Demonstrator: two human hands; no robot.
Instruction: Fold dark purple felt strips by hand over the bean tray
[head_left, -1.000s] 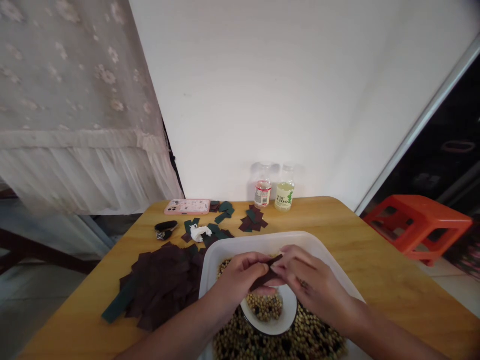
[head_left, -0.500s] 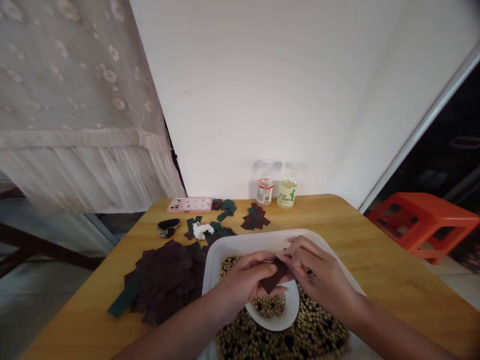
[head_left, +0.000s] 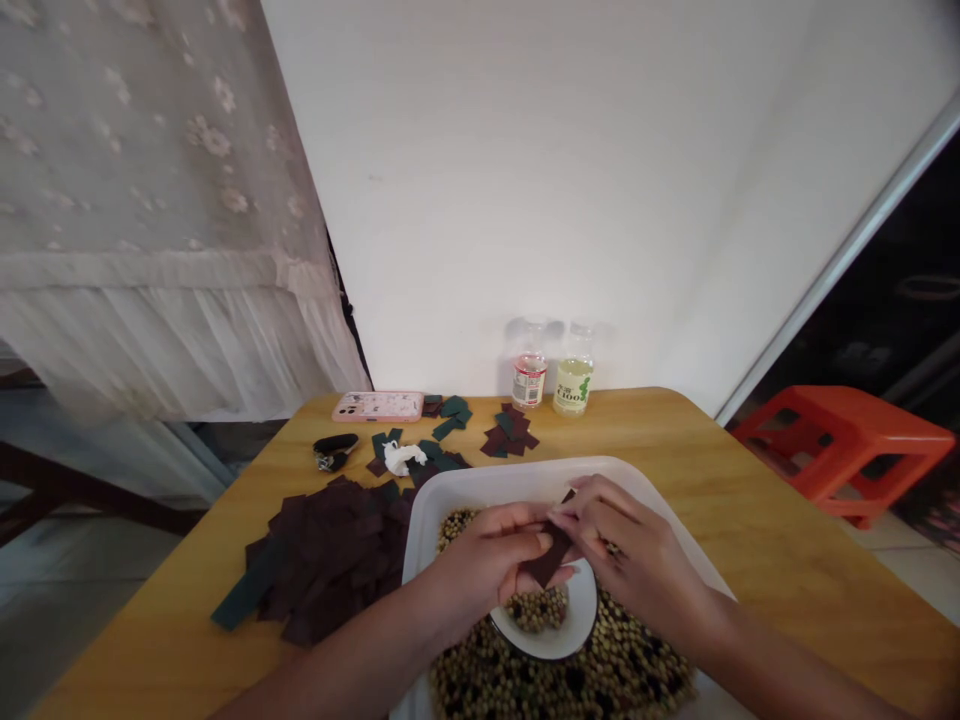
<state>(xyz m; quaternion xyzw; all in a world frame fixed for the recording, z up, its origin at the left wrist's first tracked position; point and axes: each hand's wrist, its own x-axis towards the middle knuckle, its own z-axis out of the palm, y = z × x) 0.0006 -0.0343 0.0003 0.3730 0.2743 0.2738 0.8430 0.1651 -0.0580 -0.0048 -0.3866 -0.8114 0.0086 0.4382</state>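
A dark strip is gripped by the left hand and right hand, both pinching it firmly, and is held just above a white bowl set among beans in a white tray.

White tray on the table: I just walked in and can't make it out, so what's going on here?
A person's left hand and right hand hold a dark brown strip between them, above a white tray of pale and dark beans. A white bowl sits among the beans. On the wooden table beside the tray lies a pile of dark cut pieces.
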